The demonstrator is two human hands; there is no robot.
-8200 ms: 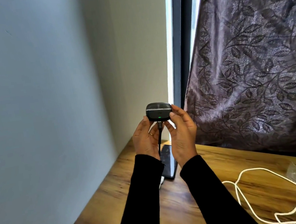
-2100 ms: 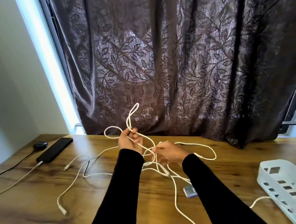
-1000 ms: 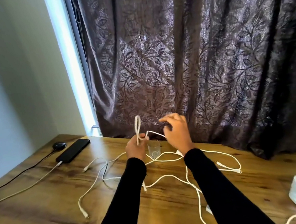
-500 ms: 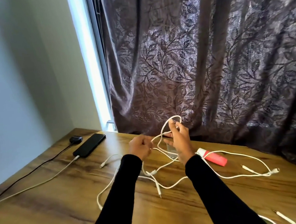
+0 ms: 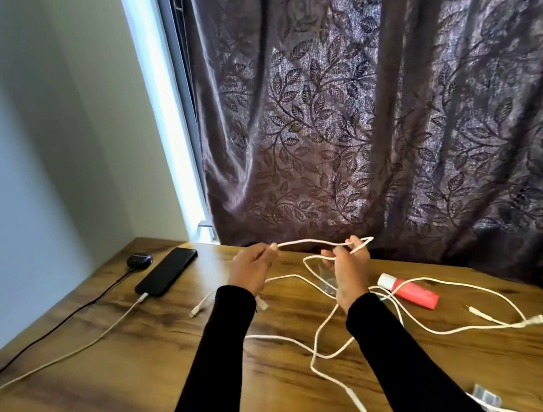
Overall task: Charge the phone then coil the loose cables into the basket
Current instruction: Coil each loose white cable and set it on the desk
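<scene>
Left hand (image 5: 251, 272) pinches white cable (image 5: 302, 244) end, now drawn apart from right hand (image 5: 348, 264), whose grip holds loops above counter (image 5: 116, 399) middle. Coil growing since half-second ago. Phone (image 5: 166, 271) plugged in, far-left corner. Basket out of view.

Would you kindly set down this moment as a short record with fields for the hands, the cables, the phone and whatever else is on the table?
left hand: pinches one end of a white cable
right hand: holds loops of the same cable, raised above the table
phone: flat at far left, white lead plugged in
black case: beside the phone, black lead attached
loose cables: spread on the table, uncoiled
red tube: lying right of the hands
basket: not in view
</scene>
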